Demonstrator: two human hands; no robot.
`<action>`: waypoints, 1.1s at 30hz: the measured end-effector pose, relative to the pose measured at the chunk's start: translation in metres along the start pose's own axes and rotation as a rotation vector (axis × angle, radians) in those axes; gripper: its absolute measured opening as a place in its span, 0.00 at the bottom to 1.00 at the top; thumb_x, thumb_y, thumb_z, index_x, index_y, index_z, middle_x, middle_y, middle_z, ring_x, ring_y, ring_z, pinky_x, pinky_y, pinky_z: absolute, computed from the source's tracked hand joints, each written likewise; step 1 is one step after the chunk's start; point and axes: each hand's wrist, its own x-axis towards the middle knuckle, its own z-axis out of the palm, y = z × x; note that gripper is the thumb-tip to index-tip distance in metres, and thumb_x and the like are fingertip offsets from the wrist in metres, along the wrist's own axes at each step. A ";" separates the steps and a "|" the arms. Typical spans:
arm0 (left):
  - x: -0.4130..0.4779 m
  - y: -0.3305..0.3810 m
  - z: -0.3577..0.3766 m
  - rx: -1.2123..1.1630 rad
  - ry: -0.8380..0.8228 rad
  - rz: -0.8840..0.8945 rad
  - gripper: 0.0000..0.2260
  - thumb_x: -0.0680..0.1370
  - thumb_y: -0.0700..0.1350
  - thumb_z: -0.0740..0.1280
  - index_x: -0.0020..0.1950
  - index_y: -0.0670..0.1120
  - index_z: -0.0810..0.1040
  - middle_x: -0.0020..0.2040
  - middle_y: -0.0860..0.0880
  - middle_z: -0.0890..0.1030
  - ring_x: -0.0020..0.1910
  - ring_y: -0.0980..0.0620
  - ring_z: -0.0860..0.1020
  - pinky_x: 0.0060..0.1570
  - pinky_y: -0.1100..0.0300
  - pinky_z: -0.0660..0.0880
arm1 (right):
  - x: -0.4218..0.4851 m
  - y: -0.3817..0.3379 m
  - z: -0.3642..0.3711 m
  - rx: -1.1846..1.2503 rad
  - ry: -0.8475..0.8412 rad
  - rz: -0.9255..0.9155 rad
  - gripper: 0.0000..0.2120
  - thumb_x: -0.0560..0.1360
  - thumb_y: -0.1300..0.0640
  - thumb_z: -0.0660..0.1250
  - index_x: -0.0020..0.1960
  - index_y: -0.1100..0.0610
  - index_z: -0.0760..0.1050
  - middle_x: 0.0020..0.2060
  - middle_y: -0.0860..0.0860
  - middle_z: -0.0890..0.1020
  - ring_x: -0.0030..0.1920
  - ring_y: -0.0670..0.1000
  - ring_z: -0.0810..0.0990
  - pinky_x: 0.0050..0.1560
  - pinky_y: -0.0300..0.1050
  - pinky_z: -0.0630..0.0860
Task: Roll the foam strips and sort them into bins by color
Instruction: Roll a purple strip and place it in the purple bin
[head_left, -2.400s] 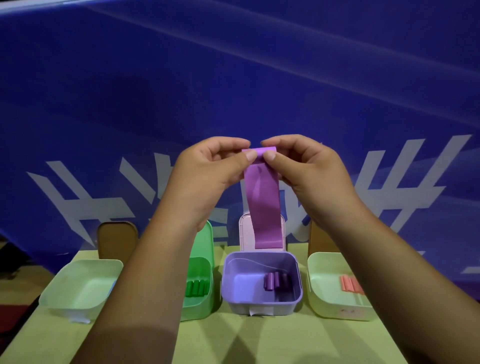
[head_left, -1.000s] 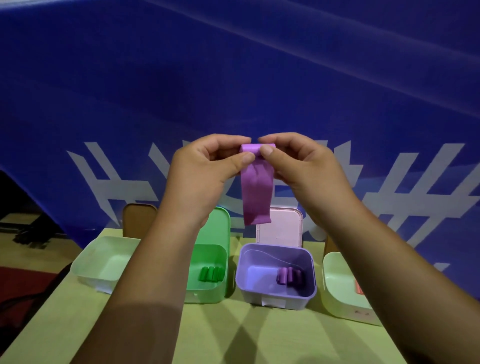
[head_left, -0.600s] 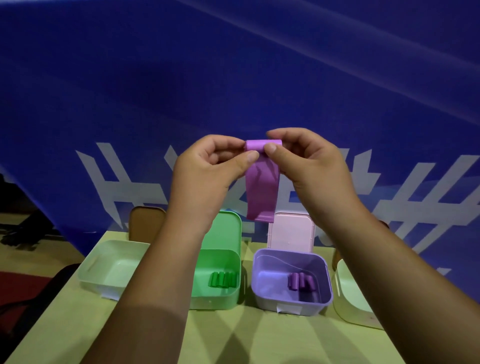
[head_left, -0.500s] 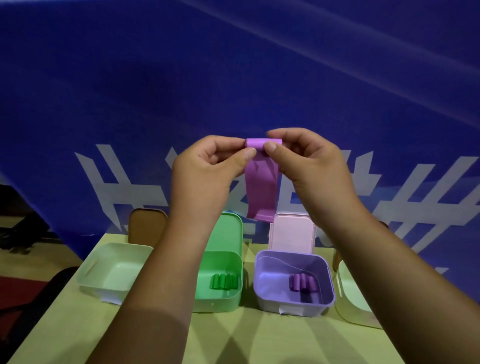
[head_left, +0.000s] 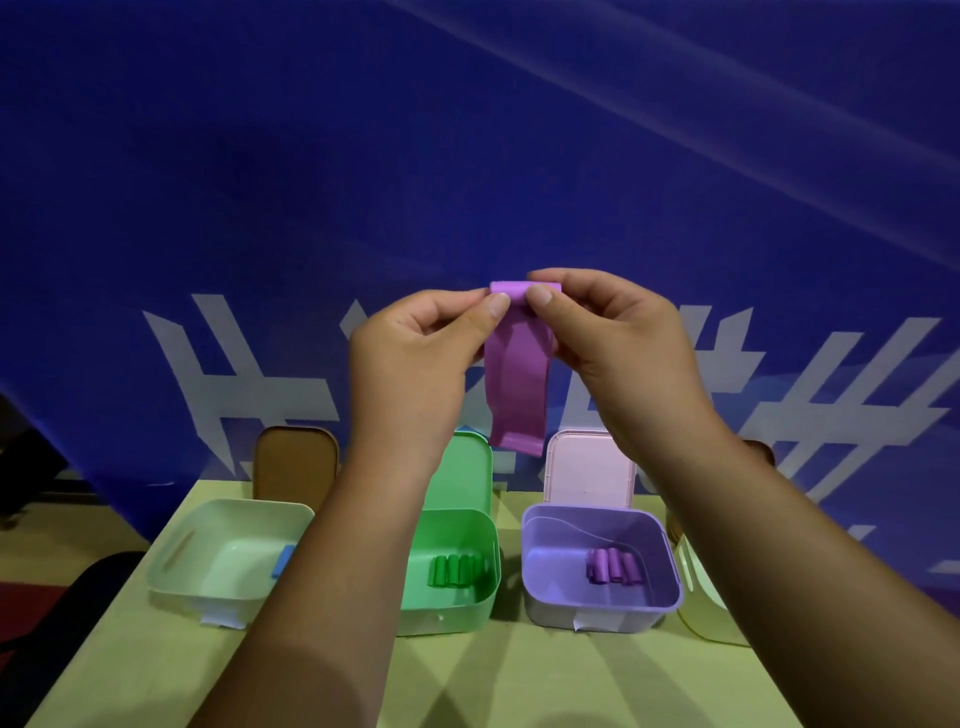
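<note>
A purple foam strip (head_left: 517, 387) hangs in the air above the bins, its top end rolled into a small coil. My left hand (head_left: 415, 364) pinches the coil's left end and my right hand (head_left: 618, 338) pinches its right end. Below stands the purple bin (head_left: 540, 592) with several purple rolls (head_left: 613, 566) inside. The green bin (head_left: 467, 608) to its left holds several green rolls (head_left: 454, 570).
A pale bin (head_left: 176, 571) at the left holds a blue piece (head_left: 283, 560). Another pale bin (head_left: 701, 618) sits at the right, partly hidden by my right arm. Lids stand open behind the bins. A blue banner hangs behind the yellow-green table (head_left: 519, 675).
The coil at the strip's top has grown and the hanging part has become shorter. The view has shifted, so the bins appear further right.
</note>
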 end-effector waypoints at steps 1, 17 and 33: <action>0.001 0.000 -0.002 -0.002 -0.001 -0.003 0.07 0.80 0.45 0.77 0.57 0.47 0.89 0.48 0.51 0.90 0.49 0.52 0.89 0.52 0.52 0.87 | 0.000 0.000 0.003 0.011 -0.005 0.008 0.08 0.81 0.56 0.73 0.59 0.54 0.85 0.48 0.53 0.89 0.51 0.53 0.89 0.51 0.45 0.85; 0.009 -0.005 -0.033 -0.060 -0.120 -0.100 0.11 0.80 0.46 0.77 0.62 0.47 0.85 0.52 0.48 0.90 0.53 0.46 0.89 0.58 0.42 0.85 | 0.001 0.011 0.024 -0.045 -0.053 0.002 0.08 0.81 0.59 0.73 0.60 0.56 0.85 0.48 0.55 0.88 0.47 0.49 0.87 0.49 0.42 0.84; 0.013 -0.011 -0.027 -0.011 -0.151 -0.001 0.12 0.79 0.37 0.77 0.61 0.47 0.87 0.53 0.52 0.90 0.54 0.54 0.88 0.56 0.58 0.85 | 0.003 0.013 0.010 -0.038 -0.111 0.079 0.10 0.81 0.53 0.72 0.59 0.56 0.85 0.50 0.56 0.88 0.46 0.52 0.86 0.50 0.47 0.84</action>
